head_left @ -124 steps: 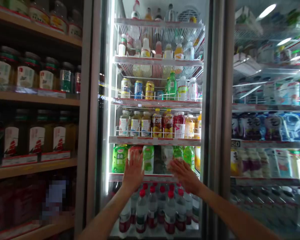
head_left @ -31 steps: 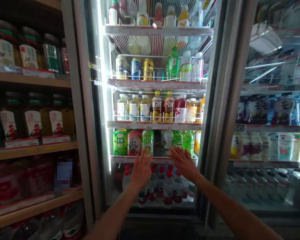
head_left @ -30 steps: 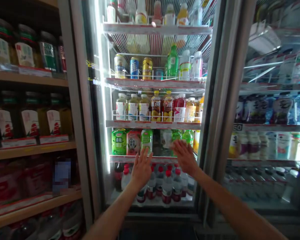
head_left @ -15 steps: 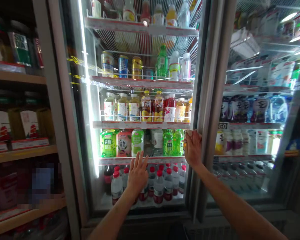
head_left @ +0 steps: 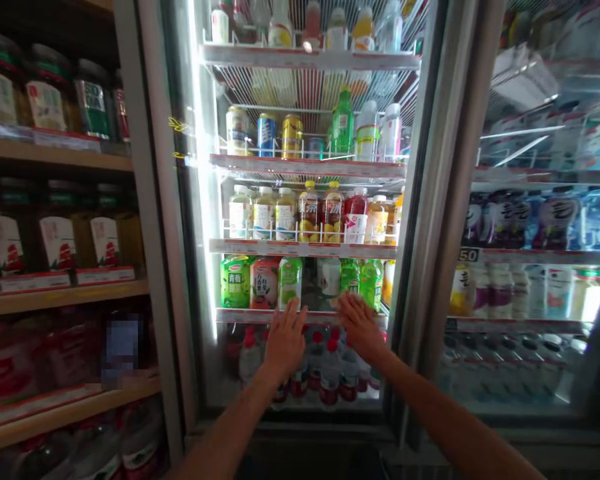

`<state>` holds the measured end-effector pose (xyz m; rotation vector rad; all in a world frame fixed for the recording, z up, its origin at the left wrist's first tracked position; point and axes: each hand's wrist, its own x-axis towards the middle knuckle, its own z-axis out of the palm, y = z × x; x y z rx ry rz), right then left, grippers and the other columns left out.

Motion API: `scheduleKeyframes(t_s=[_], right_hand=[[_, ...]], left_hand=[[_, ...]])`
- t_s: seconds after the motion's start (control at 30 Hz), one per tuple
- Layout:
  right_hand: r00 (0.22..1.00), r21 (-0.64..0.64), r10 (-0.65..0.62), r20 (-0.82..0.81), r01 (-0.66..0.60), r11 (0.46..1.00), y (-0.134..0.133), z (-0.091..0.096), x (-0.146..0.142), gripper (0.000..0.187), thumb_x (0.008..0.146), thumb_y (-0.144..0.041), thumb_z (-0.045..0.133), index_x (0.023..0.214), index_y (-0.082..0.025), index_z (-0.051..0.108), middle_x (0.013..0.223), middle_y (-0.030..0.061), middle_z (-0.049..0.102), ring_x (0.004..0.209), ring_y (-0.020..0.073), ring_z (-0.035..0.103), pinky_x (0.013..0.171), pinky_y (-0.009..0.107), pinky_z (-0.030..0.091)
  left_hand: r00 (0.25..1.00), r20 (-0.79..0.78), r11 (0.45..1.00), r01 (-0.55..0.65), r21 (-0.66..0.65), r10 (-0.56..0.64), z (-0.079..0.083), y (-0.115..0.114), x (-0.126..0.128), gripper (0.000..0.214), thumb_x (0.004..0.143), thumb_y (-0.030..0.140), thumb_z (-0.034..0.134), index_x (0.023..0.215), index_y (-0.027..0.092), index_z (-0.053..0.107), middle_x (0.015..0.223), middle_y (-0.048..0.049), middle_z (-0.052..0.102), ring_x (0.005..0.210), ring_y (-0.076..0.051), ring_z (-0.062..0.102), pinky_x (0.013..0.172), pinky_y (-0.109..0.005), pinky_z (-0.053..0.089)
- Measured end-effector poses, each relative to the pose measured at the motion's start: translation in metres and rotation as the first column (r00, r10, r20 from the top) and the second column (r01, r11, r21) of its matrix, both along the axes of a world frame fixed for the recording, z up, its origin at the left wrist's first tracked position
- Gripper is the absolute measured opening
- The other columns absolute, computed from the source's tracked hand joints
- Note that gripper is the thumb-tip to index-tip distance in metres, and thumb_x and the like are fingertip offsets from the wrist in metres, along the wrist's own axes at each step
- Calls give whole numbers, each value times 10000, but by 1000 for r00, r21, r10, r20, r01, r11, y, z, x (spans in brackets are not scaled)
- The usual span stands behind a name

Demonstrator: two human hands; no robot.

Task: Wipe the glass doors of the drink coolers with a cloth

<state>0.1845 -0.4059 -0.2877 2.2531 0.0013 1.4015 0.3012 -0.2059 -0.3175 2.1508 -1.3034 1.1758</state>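
Note:
My left hand (head_left: 284, 340) is raised with its fingers stretched out and slightly apart, nothing in it. It is in front of the lower shelf, just below a green-labelled drink bottle (head_left: 291, 283). My right hand (head_left: 363, 327) has its fingers extended in front of green bottles (head_left: 372, 279), somewhat blurred. Both palms face the glass-fronted drinks fridge (head_left: 427, 200); reflections suggest its door is closed. Whether the fingertips press on the glass I cannot tell. Red-capped bottles (head_left: 330, 373) on the fridge floor are partly hidden behind my hands.
Upper fridge shelves hold cans (head_left: 292, 135) and tea bottles (head_left: 309, 212). On the left stands a wooden shelf (head_left: 65, 298) with dark-capped bottles (head_left: 55, 233). Another drinks fridge section (head_left: 525, 327) is on the right, beyond a metal frame (head_left: 460, 200).
My right hand has left the fridge door's right edge and moved left, closer to my left hand. The view has turned slightly left; my left hand stays raised before the lower shelf.

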Motion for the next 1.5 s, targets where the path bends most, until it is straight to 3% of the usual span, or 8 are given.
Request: scheduleKeyframes(t_s=[0.23,0.43,0.6,0.77,0.93,1.13,1.3,1.5], right_hand=[[996,73,-48,81,42,996,17,22,20,528,849,-102,373,1364,-212,383,1437,82,371,1388,224,189,1126,492,192],[978,-115,39,-206,-64,991,28,9,25,611,813,-47,383,1392,-233,323,1423,37,401,1378,186,222,1133,458,189],[1000,20,-5,8,5,1000,39,26,40,561,837,-90,382,1384,-210,346,1446,71,357,1388,204,188,1128,480,180],[977,-163,84,-198,-117,980,56,22,54,618,788,-63,405,1385,-214,344,1430,29,391,1355,191,277,1150,428,150],[996,-53,70,-53,-72,996,73,34,79,549,823,-110,404,1365,-195,385,1445,72,358,1365,236,251,1134,487,145],[938,-230,177,-299,-251,940,99,25,99,563,797,-110,439,1352,-190,399,1407,31,425,1335,201,314,1144,415,182],[975,-112,142,-173,-162,980,120,41,121,548,826,-133,418,1371,-149,366,1457,89,333,1360,267,254,1125,506,163],[909,-210,246,-337,-327,921,145,50,148,530,832,-109,410,1351,-217,392,1428,11,395,1354,183,279,1148,393,175]], left_hand=[[999,3,998,-41,-57,41,16,8,16,576,750,141,448,1324,158,412,1465,-120,290,1366,-258,237,1092,-485,244],[998,6,997,-59,-44,59,13,19,26,569,752,154,453,1320,153,421,1461,-102,303,1366,-250,239,1109,-463,215],[992,-24,989,-125,-85,124,13,31,36,603,732,137,456,1332,130,396,1465,-120,288,1366,-248,239,1107,-454,224],[986,-37,985,-163,-61,161,14,48,47,578,753,155,449,1328,129,395,1467,-120,282,1363,-257,242,1086,-472,261],[975,-59,974,-219,-62,216,13,67,60,594,754,167,473,1339,132,378,1469,-129,274,1363,-268,239,1086,-479,259],[963,-81,965,-261,-37,257,7,90,75,587,759,164,478,1337,137,381,1456,-133,304,1359,-268,251,1075,-474,282],[958,-83,961,-277,-16,275,6,104,84,577,748,127,451,1322,111,397,1455,-138,302,1346,-271,282,1063,-480,304],[956,-113,957,-281,-69,272,0,121,98,583,737,120,450,1316,104,387,1442,-157,326,1336,-268,305,1058,-478,315]])
